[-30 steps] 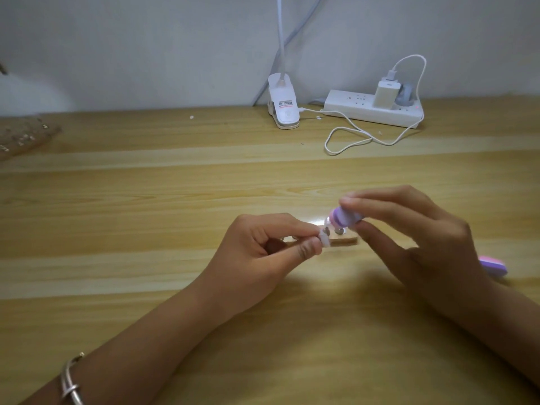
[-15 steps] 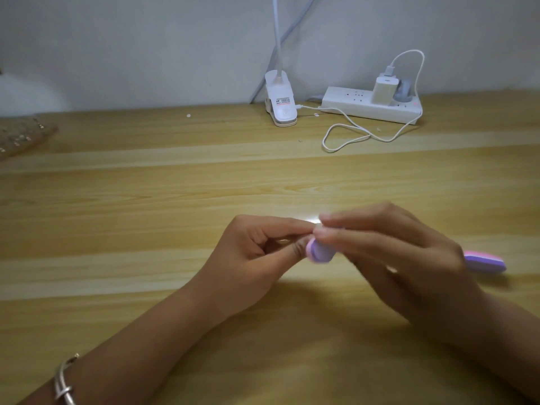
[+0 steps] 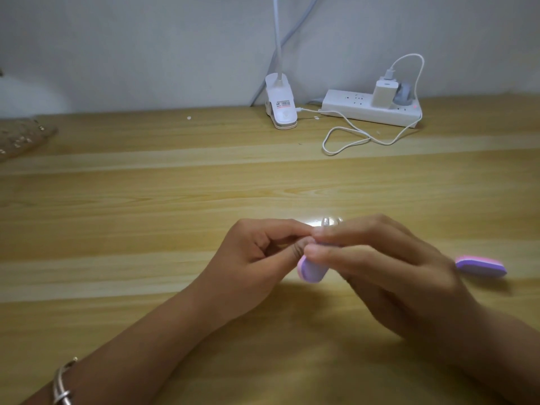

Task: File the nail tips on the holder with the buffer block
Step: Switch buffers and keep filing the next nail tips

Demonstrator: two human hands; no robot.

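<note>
The two hands meet near the middle of the table, close to the person. The left hand has its thumb and forefinger pinched together at the tips, with the other fingers curled in behind. What they pinch is covered by the other hand's fingers, but I take it to be the nail tip. That hand seems to be there to hold the work steady.

The right hand grips the buffer block, with its fingers pressed side by side along the top. I cannot make out the thumb. The pink and purple end of the block sticks out towards the left, right against the left thumb. That suits rubbing its face across whatever is held there.

Just behind the fingertips a small shiny piece pokes up. It is probably part of the holder, though too little shows to be sure.

A second pink and purple block lies flat on the table to the right, near the right hand and within easy reach.

Far back by the wall are a clip lamp and a power strip with a white cable looping forward, all well apart from the work. A bracelet sits on the left wrist.
</note>
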